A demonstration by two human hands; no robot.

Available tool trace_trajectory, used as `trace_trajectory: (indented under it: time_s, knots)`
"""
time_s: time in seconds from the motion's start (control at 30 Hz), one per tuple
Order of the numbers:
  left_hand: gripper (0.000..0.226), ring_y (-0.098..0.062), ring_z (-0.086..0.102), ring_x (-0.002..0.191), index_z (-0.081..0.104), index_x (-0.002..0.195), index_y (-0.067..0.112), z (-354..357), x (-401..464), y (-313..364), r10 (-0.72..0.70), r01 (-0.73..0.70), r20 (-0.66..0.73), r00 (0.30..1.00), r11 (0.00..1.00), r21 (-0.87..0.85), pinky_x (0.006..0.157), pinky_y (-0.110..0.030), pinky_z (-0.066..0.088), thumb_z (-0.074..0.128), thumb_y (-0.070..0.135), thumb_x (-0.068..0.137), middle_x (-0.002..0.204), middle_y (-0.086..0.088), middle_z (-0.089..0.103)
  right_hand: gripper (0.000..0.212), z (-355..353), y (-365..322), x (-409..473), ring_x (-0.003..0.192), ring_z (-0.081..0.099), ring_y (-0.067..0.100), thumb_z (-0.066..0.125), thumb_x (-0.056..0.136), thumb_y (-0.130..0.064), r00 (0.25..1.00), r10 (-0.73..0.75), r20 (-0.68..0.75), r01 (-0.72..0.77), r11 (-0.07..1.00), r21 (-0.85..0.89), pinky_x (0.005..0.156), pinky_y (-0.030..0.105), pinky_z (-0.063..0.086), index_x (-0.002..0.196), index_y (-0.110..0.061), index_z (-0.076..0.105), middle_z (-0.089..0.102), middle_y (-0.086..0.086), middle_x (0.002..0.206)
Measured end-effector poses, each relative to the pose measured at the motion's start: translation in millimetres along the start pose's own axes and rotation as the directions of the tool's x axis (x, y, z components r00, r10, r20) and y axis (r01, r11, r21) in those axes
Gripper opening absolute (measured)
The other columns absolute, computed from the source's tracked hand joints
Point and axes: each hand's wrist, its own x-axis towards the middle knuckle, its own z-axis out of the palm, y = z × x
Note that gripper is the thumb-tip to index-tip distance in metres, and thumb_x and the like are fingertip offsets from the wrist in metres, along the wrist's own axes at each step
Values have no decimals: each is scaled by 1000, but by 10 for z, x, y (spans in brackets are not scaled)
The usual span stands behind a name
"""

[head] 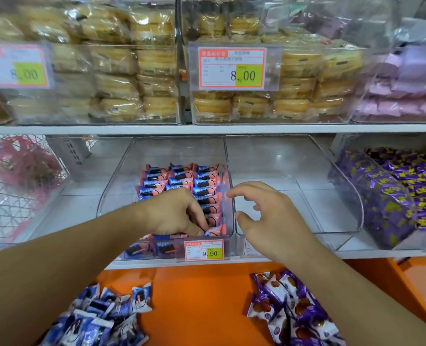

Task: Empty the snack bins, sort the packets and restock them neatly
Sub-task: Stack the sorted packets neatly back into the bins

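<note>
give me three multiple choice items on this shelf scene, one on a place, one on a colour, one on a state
1. Where does the left hand work?
A. in the bin of pink-and-blue packets
B. on the orange ledge
C. on the top shelf

2. What colour is the ledge under the shelf?
A. green
B. orange
C. white

3. How is the clear bin behind the right hand?
A. full
B. half full
C. empty

Answers: 1 A, its fingers are down among those packets. 2 B, orange shows between the loose piles. 3 C, only bare plastic shows.
</note>
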Motion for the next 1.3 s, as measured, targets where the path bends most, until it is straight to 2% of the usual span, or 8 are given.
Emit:
trace_trajectory:
  time_s: [0.13,0.3,0.4,0.57,0.77,0.97,1.13,1.3]
  knots:
    - [10,4,65,61,85,92,23,11,-3,-49,14,-15,-77,997,1000,-11,60,-9,47,85,16,85,69,20,73,38,2,-7,5,115,47,-8,67,97,-12,1000,8,0,-8,1000,11,104,12,40,126,-36,69,59,-25,130]
    - [7,7,65,65,84,86,27,-10,-25,-54,65,-58,-171,983,997,48,60,-7,45,86,20,84,73,23,74,40,10,10,10,116,45,-11,67,97,-12,1000,9,-1,-9,1000,9,101,6,37,126,-39,68,58,-28,130]
    - [7,7,68,75,84,85,29,13,-33,-59,103,-89,-149,984,992,94,67,-7,46,86,22,85,79,24,75,41,18,10,14,116,46,-11,68,96,-12,1000,10,-6,-10,1000,9,104,11,40,125,-41,69,58,-29,129]
    - [8,10,65,73,83,85,29,92,1,-90,111,-97,-137,984,990,101,62,-2,43,85,21,85,77,28,73,40,25,17,29,116,50,-11,69,95,-11,1000,17,-14,-17,1000,15,100,5,39,123,-40,70,59,-30,127]
    - [6,10,64,69,83,87,28,23,41,-93,87,-77,-79,993,989,125,60,-3,43,85,22,85,73,28,71,40,21,13,30,120,52,-6,69,95,-13,1000,31,-7,-30,999,29,107,19,47,124,-41,69,60,-29,129]
    - [7,6,68,78,83,87,30,41,48,-126,101,-87,-84,991,984,154,73,-11,53,85,23,85,82,22,75,41,15,23,21,117,50,-11,67,95,-12,1000,20,-2,-20,999,33,101,6,40,123,-42,70,60,-31,128]
    - [10,8,67,80,83,89,29,66,125,-51,114,-102,-40,993,970,220,68,0,43,82,20,87,84,22,75,40,10,7,29,116,54,-5,68,94,-11,999,32,-1,-32,998,47,98,7,42,121,-42,71,61,-29,127]
    - [10,8,68,82,83,88,28,99,152,-60,112,-103,-38,993,975,195,76,-5,47,82,17,86,86,21,76,41,8,1,31,116,55,-4,68,94,-12,999,38,3,-38,998,42,98,9,43,122,-43,71,61,-29,129]
